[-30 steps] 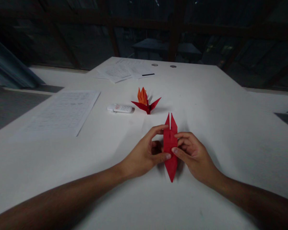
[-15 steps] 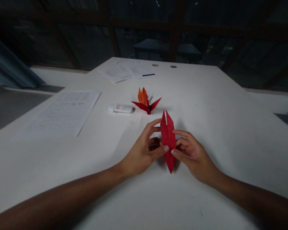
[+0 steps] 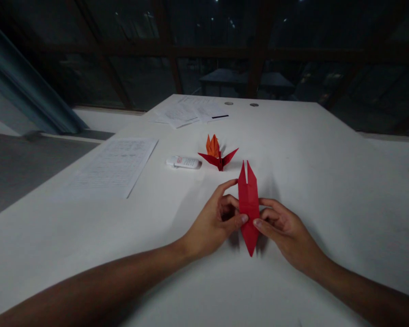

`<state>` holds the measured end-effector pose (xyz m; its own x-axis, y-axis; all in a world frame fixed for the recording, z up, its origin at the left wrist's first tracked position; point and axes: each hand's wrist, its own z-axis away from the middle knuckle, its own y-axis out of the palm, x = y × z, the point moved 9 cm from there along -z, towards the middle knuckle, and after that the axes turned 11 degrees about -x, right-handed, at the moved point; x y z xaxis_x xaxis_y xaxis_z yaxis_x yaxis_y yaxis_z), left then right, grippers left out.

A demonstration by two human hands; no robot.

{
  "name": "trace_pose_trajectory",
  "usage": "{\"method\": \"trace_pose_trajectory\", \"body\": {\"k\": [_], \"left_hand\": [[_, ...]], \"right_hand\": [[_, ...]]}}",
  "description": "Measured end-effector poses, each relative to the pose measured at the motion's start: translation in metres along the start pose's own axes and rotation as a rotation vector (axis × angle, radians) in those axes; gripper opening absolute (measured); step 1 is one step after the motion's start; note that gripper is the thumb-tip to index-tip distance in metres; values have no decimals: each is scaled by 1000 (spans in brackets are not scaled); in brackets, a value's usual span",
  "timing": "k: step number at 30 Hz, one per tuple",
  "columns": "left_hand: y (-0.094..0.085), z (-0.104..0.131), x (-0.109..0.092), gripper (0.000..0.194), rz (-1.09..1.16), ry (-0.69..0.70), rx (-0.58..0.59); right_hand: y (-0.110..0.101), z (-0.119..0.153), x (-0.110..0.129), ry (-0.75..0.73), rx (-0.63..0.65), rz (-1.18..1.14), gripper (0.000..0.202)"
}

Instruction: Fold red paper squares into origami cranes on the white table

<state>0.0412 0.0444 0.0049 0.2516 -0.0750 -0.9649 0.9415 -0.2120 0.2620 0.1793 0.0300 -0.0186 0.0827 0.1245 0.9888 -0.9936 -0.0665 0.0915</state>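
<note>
A folded red paper (image 3: 248, 195) stands between my hands, with two narrow points at the top and one point at the bottom. My left hand (image 3: 213, 220) pinches its left edge, thumb on the near face and index finger at the upper left edge. From the right, my right hand (image 3: 286, 231) grips the same paper, its thumb low on the face and its fingers partly behind. Beyond the paper, a dark red folded bird (image 3: 221, 162) sits on the white table (image 3: 310, 181), with an orange folded piece (image 3: 212, 145) just behind it.
A white capped tube (image 3: 183, 162) lies left of the red bird. A printed sheet (image 3: 112, 165) is on the left, and more papers (image 3: 187, 112) with a dark strip lie at the back. Two small round discs (image 3: 254, 105) are near the far edge.
The view has shifted, so the table things appear lower and farther right. My right index finger has slid off the paper's face to its right edge. Both hands still hold it.
</note>
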Motion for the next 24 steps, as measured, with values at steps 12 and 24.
{"method": "trace_pose_trajectory", "body": {"k": [12, 24], "left_hand": [[-6, -8, 5, 65, 7, -62, -62], [10, 0, 3, 38, -11, -31, 125]], "right_hand": [[7, 6, -3, -4, 103, 57, 25], [10, 4, 0, -38, 70, 47, 28]]}}
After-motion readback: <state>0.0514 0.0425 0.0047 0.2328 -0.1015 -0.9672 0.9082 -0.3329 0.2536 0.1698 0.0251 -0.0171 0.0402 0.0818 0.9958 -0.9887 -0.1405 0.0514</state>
